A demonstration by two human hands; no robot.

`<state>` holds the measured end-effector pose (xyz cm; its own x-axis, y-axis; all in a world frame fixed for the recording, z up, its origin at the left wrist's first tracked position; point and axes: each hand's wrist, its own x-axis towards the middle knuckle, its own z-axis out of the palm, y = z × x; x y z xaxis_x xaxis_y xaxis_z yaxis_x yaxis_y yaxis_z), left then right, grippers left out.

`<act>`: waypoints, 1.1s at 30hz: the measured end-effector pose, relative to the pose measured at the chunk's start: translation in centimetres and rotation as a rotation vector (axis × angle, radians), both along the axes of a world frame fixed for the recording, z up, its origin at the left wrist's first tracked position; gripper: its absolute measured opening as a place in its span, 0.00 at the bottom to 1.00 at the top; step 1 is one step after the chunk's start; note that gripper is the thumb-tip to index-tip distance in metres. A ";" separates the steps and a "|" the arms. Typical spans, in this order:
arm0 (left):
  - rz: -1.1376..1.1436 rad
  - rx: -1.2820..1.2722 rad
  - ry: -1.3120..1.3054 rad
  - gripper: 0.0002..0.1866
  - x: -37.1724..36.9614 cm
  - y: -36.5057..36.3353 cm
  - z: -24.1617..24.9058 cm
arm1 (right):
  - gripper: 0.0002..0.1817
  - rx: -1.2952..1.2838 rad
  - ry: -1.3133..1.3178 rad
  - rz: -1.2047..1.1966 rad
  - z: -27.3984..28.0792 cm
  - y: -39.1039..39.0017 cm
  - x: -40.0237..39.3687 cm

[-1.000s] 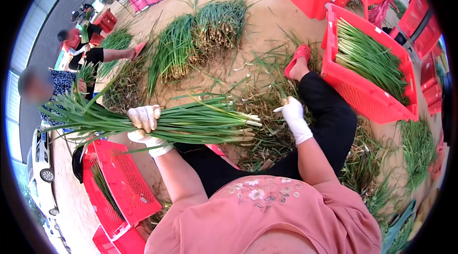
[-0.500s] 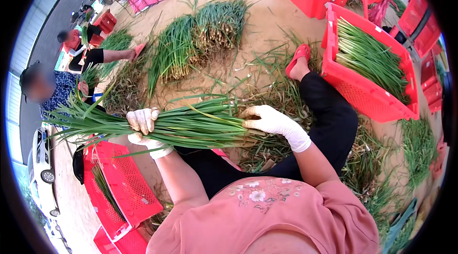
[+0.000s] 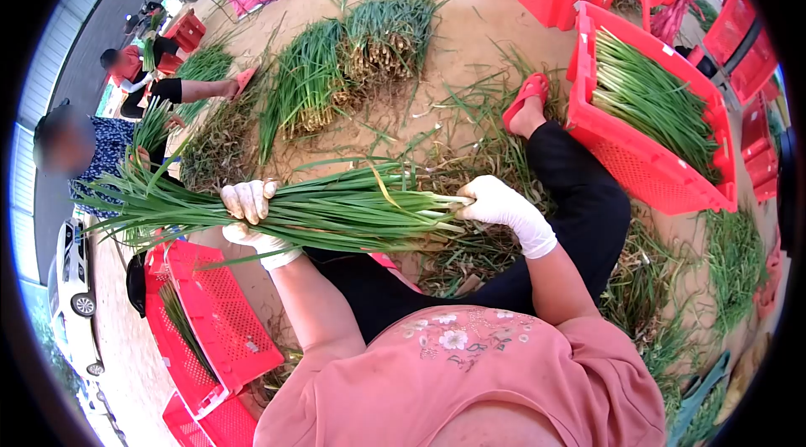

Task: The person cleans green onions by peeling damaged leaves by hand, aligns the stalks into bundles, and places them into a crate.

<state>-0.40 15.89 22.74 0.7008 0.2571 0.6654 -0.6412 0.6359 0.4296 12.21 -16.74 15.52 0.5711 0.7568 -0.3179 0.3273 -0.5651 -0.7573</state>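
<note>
A long bunch of green leafy stalks [image 3: 344, 210] lies level above my lap, its leaf tips toward the left and its pale root ends toward the right. My left hand [image 3: 256, 214], in a whitish glove with soiled fingers, is wrapped round the bunch left of its middle. At the right end, my right hand [image 3: 504, 210], also gloved, has its fingers pinched on the pale stalk ends. Some white ends show just left of those fingers.
Bundled stalks [image 3: 386, 40] lie on the ground ahead. A red crate [image 3: 621, 145] of stalks stands at right, another red crate [image 3: 227, 313] at lower left. Two other people sit at left; one wears a patterned blue top [image 3: 109, 149]. Loose leaves litter the ground.
My right hand has moved slightly right, its fingers now closed at the stalk ends, and more white ends show. My left hand keeps its hold on the bunch.
</note>
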 end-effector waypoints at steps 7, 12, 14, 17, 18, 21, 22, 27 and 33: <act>-0.082 -0.115 -0.103 0.16 -1.4 1.9 0.0 | 0.10 -0.464 -0.362 -0.699 -8.6 -7.5 5.4; -0.110 -0.179 -0.181 0.17 -1.4 1.6 -0.1 | 0.23 0.025 -0.335 -0.425 -1.8 -3.3 2.4; -0.148 -0.175 -0.188 0.13 -1.0 1.0 0.3 | 0.22 0.279 0.052 -0.108 0.2 -0.4 1.2; -0.253 -0.119 -0.209 0.11 0.1 0.3 0.3 | 0.29 0.207 0.070 0.024 -0.3 3.1 -0.4; -0.278 -0.098 -0.218 0.10 0.4 0.3 0.2 | 0.32 0.133 0.061 0.051 -1.2 4.0 -0.5; -0.308 -0.012 -0.234 0.09 1.2 0.4 -0.1 | 0.38 0.212 0.257 -0.033 -2.4 5.2 -1.5; -0.320 0.049 -0.232 0.09 1.4 0.5 -0.3 | 0.34 0.289 0.370 -0.076 -2.4 5.3 -1.8; -0.354 0.204 -0.198 0.11 2.4 0.1 -0.5 | 0.19 0.496 0.788 -0.429 -1.7 5.0 -2.7; -0.303 0.104 -0.219 0.11 1.9 0.3 -0.6 | 0.13 1.105 1.177 -0.676 -4.5 4.4 -2.1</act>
